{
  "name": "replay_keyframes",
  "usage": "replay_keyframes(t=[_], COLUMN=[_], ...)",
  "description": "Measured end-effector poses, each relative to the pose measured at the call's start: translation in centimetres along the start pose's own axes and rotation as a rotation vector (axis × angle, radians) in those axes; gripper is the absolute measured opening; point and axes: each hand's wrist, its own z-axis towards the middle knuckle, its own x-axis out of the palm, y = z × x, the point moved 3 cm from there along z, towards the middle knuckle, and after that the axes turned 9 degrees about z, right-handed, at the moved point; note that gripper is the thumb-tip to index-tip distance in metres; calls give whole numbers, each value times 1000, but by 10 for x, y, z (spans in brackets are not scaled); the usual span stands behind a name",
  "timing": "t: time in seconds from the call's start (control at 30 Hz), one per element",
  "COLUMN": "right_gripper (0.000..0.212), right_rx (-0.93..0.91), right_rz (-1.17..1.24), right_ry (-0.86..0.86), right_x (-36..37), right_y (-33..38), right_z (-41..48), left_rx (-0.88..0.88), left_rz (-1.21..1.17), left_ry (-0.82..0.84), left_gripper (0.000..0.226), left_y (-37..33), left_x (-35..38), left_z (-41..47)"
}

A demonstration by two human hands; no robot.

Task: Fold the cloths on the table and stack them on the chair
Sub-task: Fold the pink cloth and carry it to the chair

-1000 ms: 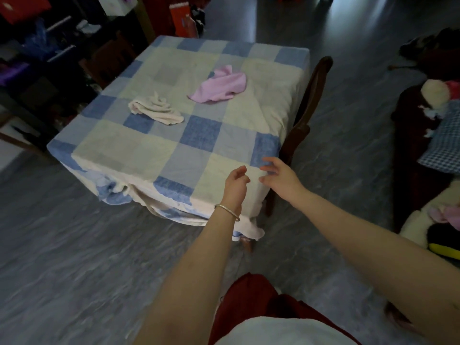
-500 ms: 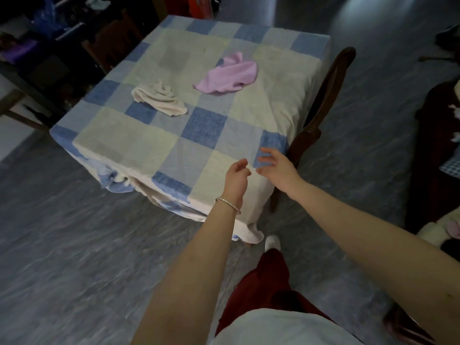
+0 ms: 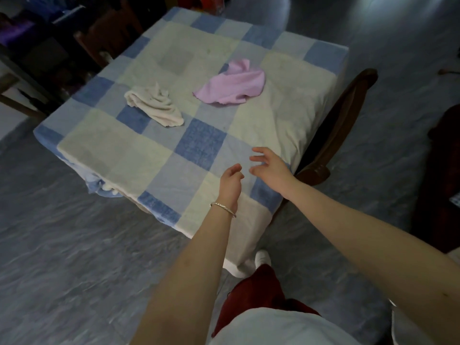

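The room is dimly lit. A grey, streaked floor (image 3: 74, 245) is noted, with a pale sheen of light reflected at the far right. A table (image 3: 112, 150) is covered by a blue-and-cream checked tablecloth (image 3: 199, 143). A wooden chair (image 3: 348, 108) is drawn in against its right side. A second chair (image 3: 109, 33) is seen at the far left side, beside dark, cluttered shelving (image 3: 29, 33). Dark furniture (image 3: 443, 170) is recorded at the right edge.

Left cloth (image 3: 155, 105) and right cloth (image 3: 231, 89) apart on the table (image 3: 112, 150), chair (image 3: 348, 108) at its right edge
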Motion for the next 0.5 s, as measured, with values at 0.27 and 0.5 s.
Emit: replay_keyframes(t=[0.27, 0.5], right_gripper=[53, 53], right_rx=[-36, -40], right_rz=[-111, -101], right_ry=[22, 34], right_x=[-8, -6], right_y=[23, 33], right_z=[58, 86], left_rx=[-18, -25], left_rz=[-57, -59], left_ry=[-63, -65], left_gripper=[42, 42], left_y=[-27, -39], left_x=[1, 0], left_z=[44, 61])
